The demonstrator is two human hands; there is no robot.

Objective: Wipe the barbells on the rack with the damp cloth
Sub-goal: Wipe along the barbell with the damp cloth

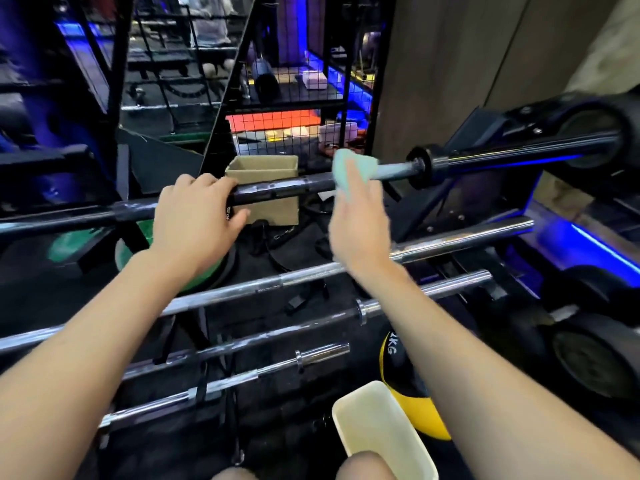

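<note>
the top barbell [277,194] runs across the rack from left to right, above three lower bars [311,271] stepped down toward the person. the left hand [197,220] sits on it left of the right hand [356,223], which has the cloth [349,169] on the bar. a cardboard box [266,188] lies behind it, a tub [381,431] nearest, a ball [412,393] just behind the tub.

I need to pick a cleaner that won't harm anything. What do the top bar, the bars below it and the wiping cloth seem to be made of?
Top barbell: likely steel with a black, semi-matte coating, scuffed in places. Lower bars: bright mirror-like metal, probably chromed steel. Cloth: soft pale-green fabric bunched under the right hand, perhaps microfibre.
</note>
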